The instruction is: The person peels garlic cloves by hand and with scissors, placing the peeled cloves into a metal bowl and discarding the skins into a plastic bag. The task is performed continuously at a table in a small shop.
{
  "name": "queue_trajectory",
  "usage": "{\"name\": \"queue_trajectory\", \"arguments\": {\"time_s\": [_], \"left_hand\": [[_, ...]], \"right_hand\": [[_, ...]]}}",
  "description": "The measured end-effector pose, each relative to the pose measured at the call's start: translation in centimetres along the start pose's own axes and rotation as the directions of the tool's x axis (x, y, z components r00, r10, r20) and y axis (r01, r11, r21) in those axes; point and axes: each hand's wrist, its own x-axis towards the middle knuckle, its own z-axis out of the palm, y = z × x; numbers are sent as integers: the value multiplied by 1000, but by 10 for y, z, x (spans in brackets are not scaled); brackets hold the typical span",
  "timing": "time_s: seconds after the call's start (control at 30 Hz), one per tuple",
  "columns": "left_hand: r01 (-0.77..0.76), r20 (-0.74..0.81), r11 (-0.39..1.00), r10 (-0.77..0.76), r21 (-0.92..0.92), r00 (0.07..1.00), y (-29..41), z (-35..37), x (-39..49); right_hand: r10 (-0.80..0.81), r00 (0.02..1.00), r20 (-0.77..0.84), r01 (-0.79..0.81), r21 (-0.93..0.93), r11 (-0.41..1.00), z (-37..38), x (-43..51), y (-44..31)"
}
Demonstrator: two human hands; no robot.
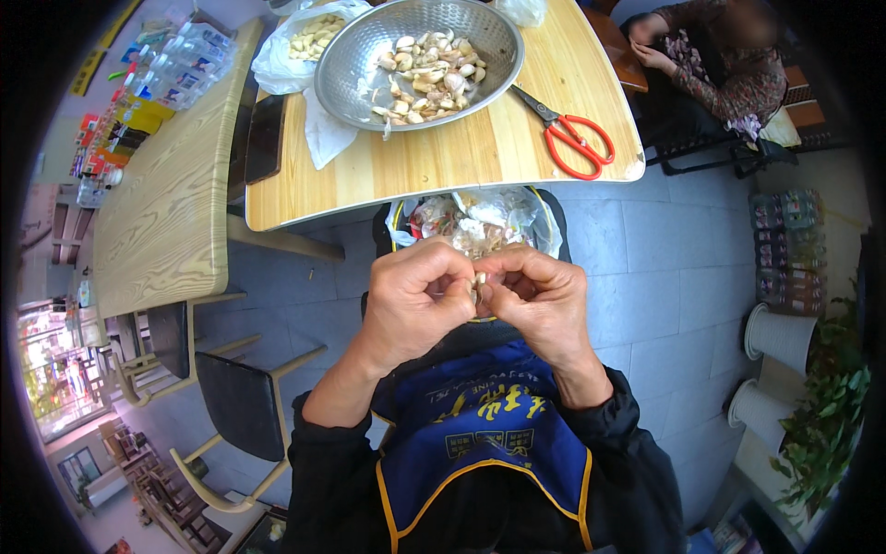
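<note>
My left hand (422, 301) and my right hand (540, 298) meet above a bin, their fingertips pinching a small garlic clove (480, 278) between them. Below and beyond them, the lined waste bin (550, 232) holds garlic skins and other scraps. On the wooden table ahead stands a perforated metal bowl (353, 76) with unpeeled garlic cloves (429, 76). To its left, peeled cloves (315, 38) lie in a white plastic bag (273, 66). Scissors with red handles (578, 145) rest at the bowl's right, jaws closed. The fingers partly hide the clove.
A dark phone (266, 138) and a white tissue (325, 131) lie on the table's left side. A second wooden table (166, 180) bears bottles (187, 69); a black-seated chair (242, 405) stands below it. Another person (727, 76) sits at upper right. Bottle packs (789, 249) stand at right.
</note>
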Motion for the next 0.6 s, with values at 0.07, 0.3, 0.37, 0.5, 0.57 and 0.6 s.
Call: {"name": "queue_trajectory", "arguments": {"time_s": [0.07,0.3,0.37,0.5,0.57,0.6], "left_hand": [[35,-51,999,-38,-42,998,-3,0,-1],[10,-159,998,-1,57,987,-14,-11,-1],[-46,-87,965,71,259,994,-20,-12,-3],[-227,59,788,236,572,970,-46,0,1],[-132,86,800,100,585,991,-53,1,-4],[-95,103,803,43,589,994,-55,1,-6]], "right_hand": [[39,999,34,-39,22,999,-3,0,1],[15,993,121,-52,307,950,-15,7,6],[6,992,123,-47,333,942,-17,8,6],[18,996,85,-43,307,951,-18,9,7],[-1,995,98,-33,337,941,-19,9,8],[-3,995,101,-32,348,937,-20,9,8]]}}
